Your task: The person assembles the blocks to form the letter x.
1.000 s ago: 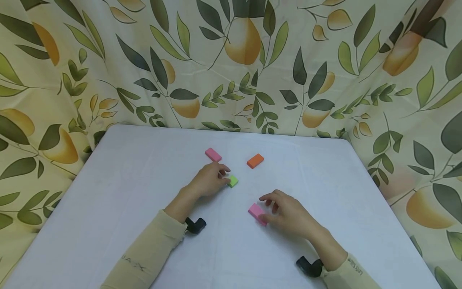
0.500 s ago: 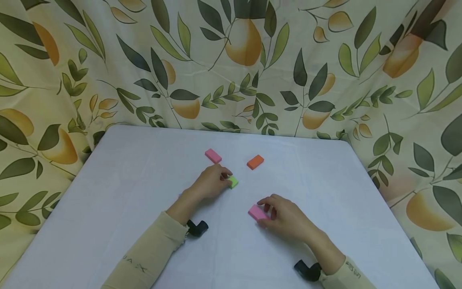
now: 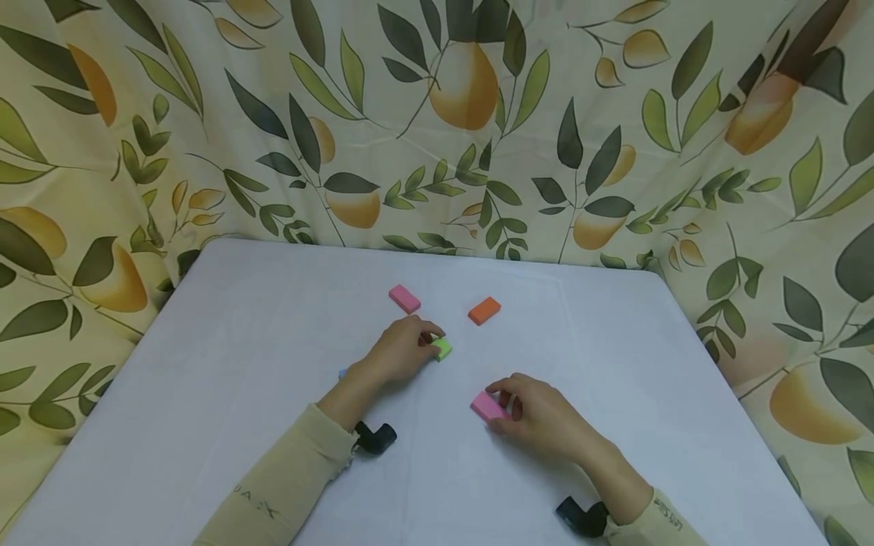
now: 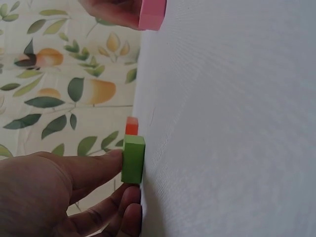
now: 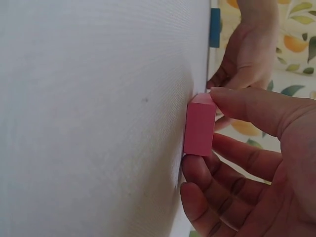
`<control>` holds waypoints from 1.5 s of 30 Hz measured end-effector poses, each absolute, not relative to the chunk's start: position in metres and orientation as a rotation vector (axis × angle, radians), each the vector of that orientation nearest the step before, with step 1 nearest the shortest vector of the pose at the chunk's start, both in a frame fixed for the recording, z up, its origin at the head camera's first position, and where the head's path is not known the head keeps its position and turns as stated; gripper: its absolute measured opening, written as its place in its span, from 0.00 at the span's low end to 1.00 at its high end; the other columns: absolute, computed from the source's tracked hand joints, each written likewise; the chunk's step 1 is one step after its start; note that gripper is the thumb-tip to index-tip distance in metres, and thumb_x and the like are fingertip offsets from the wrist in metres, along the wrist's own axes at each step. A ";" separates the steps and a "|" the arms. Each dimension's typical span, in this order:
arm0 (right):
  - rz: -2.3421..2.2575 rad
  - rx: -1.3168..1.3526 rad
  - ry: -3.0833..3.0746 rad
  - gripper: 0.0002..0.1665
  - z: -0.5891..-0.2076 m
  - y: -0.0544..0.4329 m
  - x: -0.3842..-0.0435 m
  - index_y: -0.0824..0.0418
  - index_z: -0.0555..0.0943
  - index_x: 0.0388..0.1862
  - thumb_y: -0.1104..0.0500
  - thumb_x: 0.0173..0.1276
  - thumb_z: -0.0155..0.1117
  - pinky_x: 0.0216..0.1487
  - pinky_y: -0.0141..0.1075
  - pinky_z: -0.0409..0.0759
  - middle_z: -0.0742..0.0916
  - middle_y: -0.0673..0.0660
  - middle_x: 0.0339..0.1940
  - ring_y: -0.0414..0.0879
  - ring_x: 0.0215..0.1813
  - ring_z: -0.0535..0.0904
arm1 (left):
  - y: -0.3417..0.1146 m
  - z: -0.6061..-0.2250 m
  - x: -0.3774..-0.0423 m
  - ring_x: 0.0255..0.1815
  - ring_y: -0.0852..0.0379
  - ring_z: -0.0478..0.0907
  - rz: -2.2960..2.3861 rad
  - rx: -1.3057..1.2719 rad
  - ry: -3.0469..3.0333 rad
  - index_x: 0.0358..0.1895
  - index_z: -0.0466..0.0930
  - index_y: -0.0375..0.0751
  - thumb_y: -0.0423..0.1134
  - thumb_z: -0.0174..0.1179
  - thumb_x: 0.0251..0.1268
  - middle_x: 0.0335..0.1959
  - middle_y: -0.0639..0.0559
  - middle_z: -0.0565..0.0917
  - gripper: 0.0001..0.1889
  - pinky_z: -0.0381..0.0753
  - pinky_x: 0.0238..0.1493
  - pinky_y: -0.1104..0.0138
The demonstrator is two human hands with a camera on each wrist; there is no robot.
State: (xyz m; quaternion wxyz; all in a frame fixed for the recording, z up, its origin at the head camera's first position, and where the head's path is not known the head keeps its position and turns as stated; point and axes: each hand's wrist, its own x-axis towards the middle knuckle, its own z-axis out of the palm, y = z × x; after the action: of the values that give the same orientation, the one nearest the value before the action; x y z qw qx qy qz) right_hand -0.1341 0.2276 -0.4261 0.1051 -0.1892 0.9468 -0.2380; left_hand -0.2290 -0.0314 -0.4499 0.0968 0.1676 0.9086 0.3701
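My left hand (image 3: pixel 401 350) pinches a small green block (image 3: pixel 443 348) near the middle of the white table. In the left wrist view its thumb lies against one side of the green block (image 4: pixel 132 160), fingertips at the lower end. My right hand (image 3: pixel 546 417) pinches a pink block (image 3: pixel 488 406), nearer the front and further right. From the right wrist, the pink block (image 5: pixel 200 129) shows between thumb and fingertips, standing on the cloth. Part of each block is hidden by the fingers.
Beyond the left hand lies a second pink block (image 3: pixel 405 298), with an orange block (image 3: pixel 484 310) to its right. A blue block (image 3: pixel 344 373) is mostly hidden behind the left wrist. The white table (image 3: pixel 225 341) ends at a fruit-patterned curtain (image 3: pixel 410 189).
The right hand's thumb and fingers have closed in on the near pink block. The left hand's fingers have come tighter around the green block. A blue corner has appeared by the left wrist.
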 end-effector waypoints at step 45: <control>-0.697 -0.534 2.818 0.22 -0.427 0.222 -0.145 0.54 0.85 0.57 0.55 0.65 0.76 0.41 0.32 0.76 0.84 0.44 0.37 0.40 0.38 0.76 | -0.031 -0.453 -0.227 0.46 0.55 0.77 1.124 0.466 2.680 0.60 0.86 0.50 0.40 0.64 0.74 0.46 0.53 0.84 0.15 0.79 0.52 0.60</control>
State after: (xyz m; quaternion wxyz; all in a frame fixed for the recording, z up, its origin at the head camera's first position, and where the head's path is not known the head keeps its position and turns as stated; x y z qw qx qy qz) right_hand -0.1445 0.2217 -0.4269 0.0948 -0.1802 0.9504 -0.2351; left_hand -0.2272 -0.0309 -0.4528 0.0990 0.1574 0.9061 0.3800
